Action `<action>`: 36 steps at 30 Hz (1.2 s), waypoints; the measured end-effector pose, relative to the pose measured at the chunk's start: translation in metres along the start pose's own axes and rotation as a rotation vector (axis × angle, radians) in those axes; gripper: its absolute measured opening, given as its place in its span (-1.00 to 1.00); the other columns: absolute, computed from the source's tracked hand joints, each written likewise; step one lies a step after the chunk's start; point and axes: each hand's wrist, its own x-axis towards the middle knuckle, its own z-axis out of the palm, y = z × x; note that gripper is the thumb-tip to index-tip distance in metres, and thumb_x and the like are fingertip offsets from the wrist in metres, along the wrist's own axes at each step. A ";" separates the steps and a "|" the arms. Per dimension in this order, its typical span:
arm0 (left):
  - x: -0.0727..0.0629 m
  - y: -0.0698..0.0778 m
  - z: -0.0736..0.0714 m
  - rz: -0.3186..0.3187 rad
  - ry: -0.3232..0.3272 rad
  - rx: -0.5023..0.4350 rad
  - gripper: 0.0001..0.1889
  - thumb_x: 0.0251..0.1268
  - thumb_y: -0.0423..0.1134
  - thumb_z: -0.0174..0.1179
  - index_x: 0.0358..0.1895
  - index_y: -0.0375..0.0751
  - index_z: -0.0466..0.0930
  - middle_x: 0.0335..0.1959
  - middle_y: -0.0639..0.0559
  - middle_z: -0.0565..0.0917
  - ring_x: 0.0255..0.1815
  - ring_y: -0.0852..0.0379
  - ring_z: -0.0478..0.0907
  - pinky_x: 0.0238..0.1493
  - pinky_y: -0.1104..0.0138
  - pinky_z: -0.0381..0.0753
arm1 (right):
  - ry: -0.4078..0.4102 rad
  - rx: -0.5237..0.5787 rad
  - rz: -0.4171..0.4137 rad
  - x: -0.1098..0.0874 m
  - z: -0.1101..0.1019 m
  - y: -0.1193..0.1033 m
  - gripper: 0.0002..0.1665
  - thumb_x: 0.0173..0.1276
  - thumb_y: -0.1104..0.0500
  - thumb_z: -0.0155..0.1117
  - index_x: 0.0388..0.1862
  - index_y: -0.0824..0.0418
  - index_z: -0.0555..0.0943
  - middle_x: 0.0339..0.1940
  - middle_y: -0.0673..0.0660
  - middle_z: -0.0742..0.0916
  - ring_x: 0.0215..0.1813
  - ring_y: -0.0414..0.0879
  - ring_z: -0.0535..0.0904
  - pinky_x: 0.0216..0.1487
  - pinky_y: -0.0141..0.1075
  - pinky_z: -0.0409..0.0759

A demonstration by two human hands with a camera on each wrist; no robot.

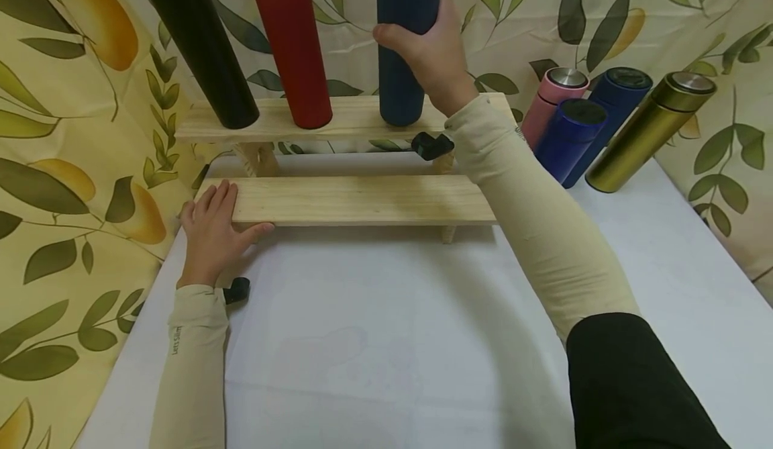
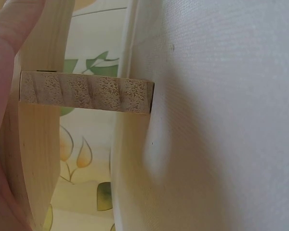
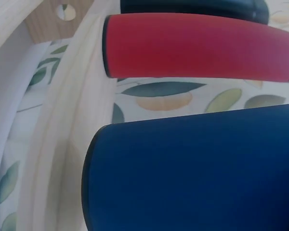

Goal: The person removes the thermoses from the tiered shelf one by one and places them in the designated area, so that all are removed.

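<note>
My right hand (image 1: 437, 56) grips a tall dark blue insulated bottle (image 1: 400, 76), its thumb across the near side. The bottle stands at the right of the upper wooden shelf (image 1: 356, 115); its blue body (image 3: 192, 178) fills the lower right wrist view. Left of it on that shelf are a red insulated bottle (image 1: 296, 53) and a black one (image 1: 205, 46). My left hand (image 1: 211, 234) rests on the left end of the lower wooden shelf (image 1: 362, 201), fingers straight on top, thumb stretched along the front edge. In the left wrist view, part of this hand lies against the board (image 2: 41, 144).
At the back right of the white table (image 1: 374, 341) stand a pink bottle (image 1: 546, 103), a short blue bottle (image 1: 568, 133), a taller blue bottle (image 1: 616, 110) and a gold bottle (image 1: 646, 133). Leaf-patterned cloth (image 1: 604, 6) hangs behind and at the sides.
</note>
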 end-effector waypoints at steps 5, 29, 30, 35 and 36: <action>0.000 0.000 0.001 0.005 0.007 0.002 0.26 0.24 0.55 0.28 0.67 -0.42 0.14 0.69 -0.38 0.16 0.67 -0.39 0.03 0.56 -0.32 -0.29 | 0.012 0.042 -0.022 -0.007 -0.006 -0.007 0.24 0.10 0.23 0.45 0.75 0.27 0.08 0.57 0.13 0.42 0.52 -0.04 0.40 0.45 -0.21 0.42; 0.000 0.001 0.001 0.007 -0.002 0.012 0.26 0.24 0.54 0.27 0.67 -0.43 0.13 0.68 -0.41 0.16 0.66 -0.41 0.03 0.54 -0.36 -0.29 | 0.139 0.146 -0.084 -0.056 -0.036 -0.033 -0.04 0.01 0.24 0.46 0.47 0.30 0.38 0.29 0.20 0.61 0.33 0.10 0.54 0.35 -0.07 0.56; 0.000 0.001 0.001 0.007 -0.003 0.013 0.26 0.24 0.55 0.27 0.67 -0.43 0.13 0.68 -0.41 0.16 0.66 -0.41 0.03 0.54 -0.36 -0.29 | 0.152 0.149 -0.069 -0.058 -0.037 -0.034 -0.04 0.01 0.24 0.47 0.46 0.28 0.38 0.29 0.19 0.61 0.33 0.10 0.54 0.35 -0.07 0.56; 0.000 0.001 0.002 0.006 -0.006 0.008 0.26 0.24 0.55 0.27 0.68 -0.43 0.12 0.68 -0.41 0.16 0.66 -0.41 0.02 0.54 -0.35 -0.30 | 0.197 0.194 -0.046 -0.072 -0.043 -0.033 -0.07 0.04 0.29 0.46 0.45 0.29 0.37 0.25 0.21 0.60 0.30 0.10 0.53 0.31 -0.02 0.57; 0.000 0.001 0.002 0.007 -0.005 0.008 0.26 0.24 0.55 0.27 0.68 -0.43 0.12 0.68 -0.41 0.16 0.66 -0.42 0.02 0.54 -0.35 -0.30 | 0.203 0.212 -0.044 -0.074 -0.043 -0.032 -0.10 0.04 0.30 0.46 0.43 0.29 0.38 0.22 0.22 0.60 0.28 0.10 0.53 0.28 -0.01 0.58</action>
